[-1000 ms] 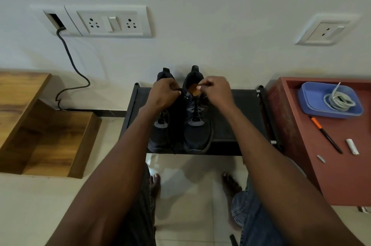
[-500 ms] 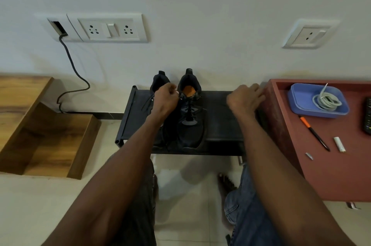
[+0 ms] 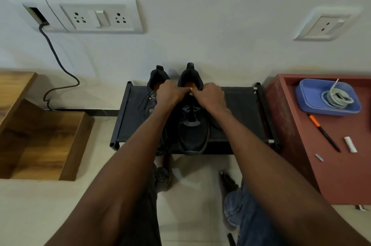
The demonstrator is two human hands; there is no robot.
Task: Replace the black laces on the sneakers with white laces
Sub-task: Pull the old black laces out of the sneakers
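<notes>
Two black sneakers stand side by side on a low black rack (image 3: 241,109), toes toward me. Both hands meet over the top of the right sneaker (image 3: 192,135), just in front of its orange-lined collar. My left hand (image 3: 170,94) and my right hand (image 3: 210,96) have curled fingers that pinch the black lace there; the pinched bit is hidden by the fingers. The left sneaker (image 3: 157,77) is mostly behind my left arm, with a loose black lace (image 3: 145,101) lying beside it. The white laces (image 3: 337,98) lie coiled in a blue tray (image 3: 309,93) on the right.
A red table (image 3: 341,175) at the right carries the tray, an orange-and-black pen (image 3: 325,133) and small white bits. Wooden steps (image 3: 46,141) stand at the left. A black cable (image 3: 58,60) hangs down the wall from the socket plate. My bare feet rest on the tiled floor below the rack.
Half a second ago my right hand was out at the rack's right end; it has come back to the right sneaker's top beside my left hand.
</notes>
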